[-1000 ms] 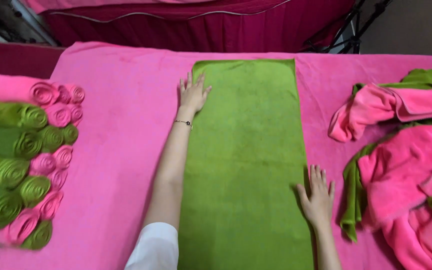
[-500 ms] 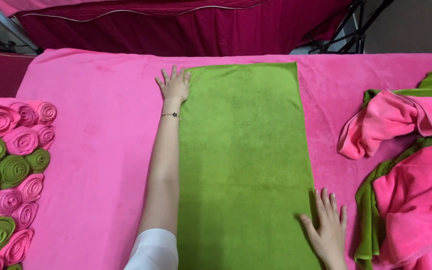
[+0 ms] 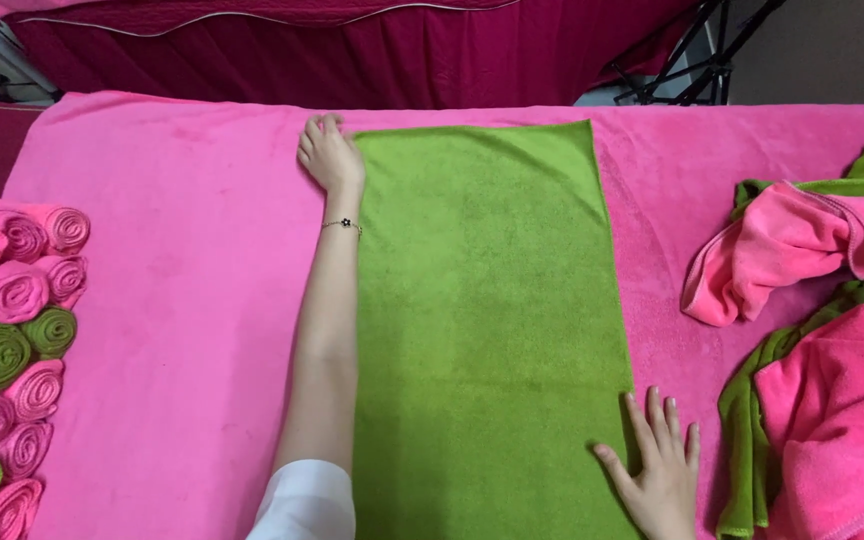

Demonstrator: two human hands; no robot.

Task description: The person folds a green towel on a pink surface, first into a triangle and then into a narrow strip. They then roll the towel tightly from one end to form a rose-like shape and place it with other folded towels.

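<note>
Pink table cover [image 3: 172, 300]: hands flatten green towel [image 3: 487, 320].

Left arm stretches straight up the frame's centre-left, left hand [image 3: 330, 153] flat, palm down, fingers together near the top; right hand [image 3: 658, 478] lies flat at lower right, fingers spread

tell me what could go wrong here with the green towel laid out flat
The left hand presses only the far left corner of the flat green microfibre towel, so the far right corner could shift or wrinkle. The right hand rests at the near right edge, close to the loose pile of pink and green towels, which could snag.
</note>
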